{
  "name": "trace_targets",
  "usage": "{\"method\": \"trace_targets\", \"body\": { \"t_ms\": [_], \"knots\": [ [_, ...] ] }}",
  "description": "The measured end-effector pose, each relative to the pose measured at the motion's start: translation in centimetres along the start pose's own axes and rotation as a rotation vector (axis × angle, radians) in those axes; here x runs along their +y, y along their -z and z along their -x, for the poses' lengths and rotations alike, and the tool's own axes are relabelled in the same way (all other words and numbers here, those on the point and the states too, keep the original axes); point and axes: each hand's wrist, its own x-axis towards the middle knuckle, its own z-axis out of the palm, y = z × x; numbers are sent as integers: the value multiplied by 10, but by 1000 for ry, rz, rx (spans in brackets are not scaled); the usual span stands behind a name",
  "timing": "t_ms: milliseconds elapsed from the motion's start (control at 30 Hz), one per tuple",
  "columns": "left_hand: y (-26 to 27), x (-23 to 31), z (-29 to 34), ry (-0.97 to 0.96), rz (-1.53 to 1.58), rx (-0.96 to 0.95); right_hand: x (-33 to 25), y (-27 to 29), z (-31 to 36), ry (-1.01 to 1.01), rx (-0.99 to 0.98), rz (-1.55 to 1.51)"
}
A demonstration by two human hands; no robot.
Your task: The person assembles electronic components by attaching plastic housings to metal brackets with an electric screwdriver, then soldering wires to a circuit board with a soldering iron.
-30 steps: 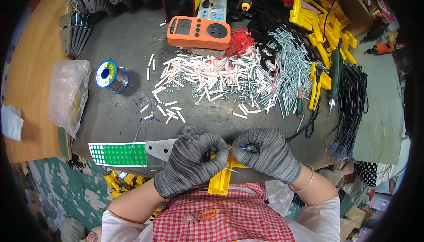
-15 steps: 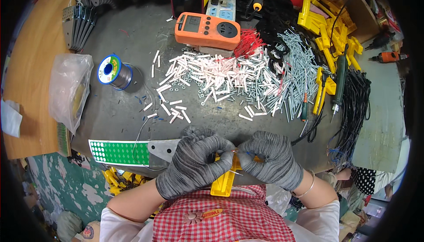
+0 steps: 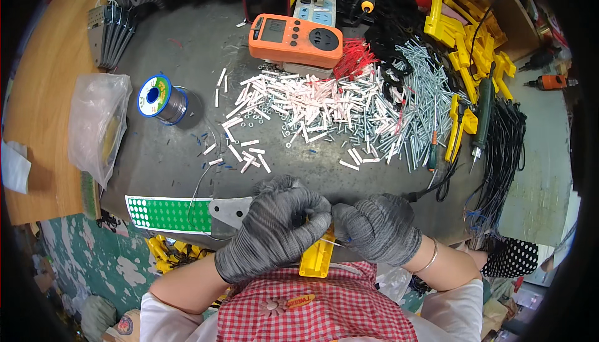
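My left hand (image 3: 271,233), in a grey knitted glove, has its thumb and fingers pinched together above a yellow plastic handle shell (image 3: 317,260). What lies in that pinch is too small and covered to make out. Close beside it, my right hand (image 3: 382,230), gloved alike, is curled closed, and its fingers hide whatever they hold. A thin pale wire (image 3: 329,240) crosses the shell between the two hands. The upper part of the shell is hidden under my hands, while its lower end shows in front of the checked apron (image 3: 312,311).
Beyond my hands lie heaps of white sleeves (image 3: 312,102) and long screws (image 3: 421,105), with an orange power meter (image 3: 296,41) behind. A solder spool (image 3: 163,100) stands left. Right are a soldering iron (image 3: 481,120), black cables (image 3: 502,149) and yellow shells (image 3: 465,43). A green-stickered blade (image 3: 181,214) lies nearby.
My right hand has turned and closed more tightly, moving slightly away from my left fingertips. The small coppery and blue bits seen between the hands are now mostly covered. The left hand keeps its pinch.
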Motion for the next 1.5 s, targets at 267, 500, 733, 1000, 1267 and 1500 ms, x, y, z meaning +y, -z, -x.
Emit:
{"method": "trace_targets", "body": {
  "t_ms": [267, 500, 733, 1000, 1267, 1500],
  "knots": [
    [-15, 2, 5, -176, -311, 141, 1, 1, -6, 0, 78, -87],
    [-8, -10, -1, -332, -279, 118, 17, 23, -23, -387, -236, -857],
    [-13, -9, -1, -306, -284, 89, 16, -4, -25, 47, 138, -216],
    [-9, -7, -5, -255, -175, 97, 11, 23, -16, 216, 223, 123],
    [-6, -8, -1, -146, -136, 40, 10, 3, -13, 31, 283, 5],
    [4, 19, 17, -386, -243, 77, 30, -12, -10, -58, 291, -214]
  ]
}}
